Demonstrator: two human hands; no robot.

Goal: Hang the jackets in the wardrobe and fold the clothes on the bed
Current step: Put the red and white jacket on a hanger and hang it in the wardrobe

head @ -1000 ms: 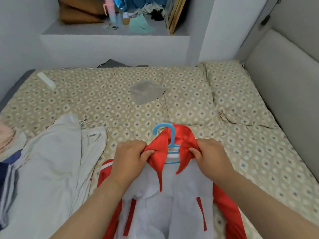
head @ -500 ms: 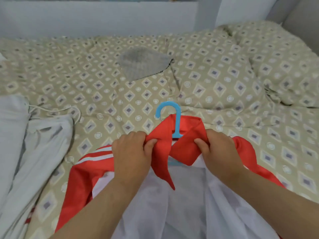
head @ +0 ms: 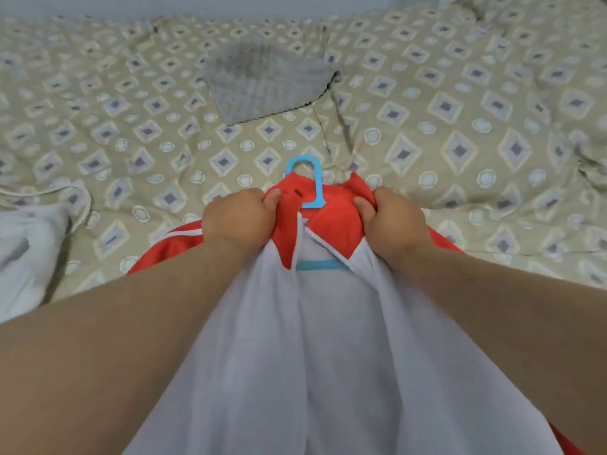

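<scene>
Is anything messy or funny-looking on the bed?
Yes. A grey cloth lies loose and unfolded on the rumpled bedsheet, beyond the red-and-white jacket. A white garment sits heaped at the left edge.

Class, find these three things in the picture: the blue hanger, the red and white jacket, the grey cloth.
blue hanger (head: pixel 319 187): head view, stem of its hook.
red and white jacket (head: pixel 262 356): head view, white front panel.
grey cloth (head: pixel 262 83): head view, its middle.
</scene>
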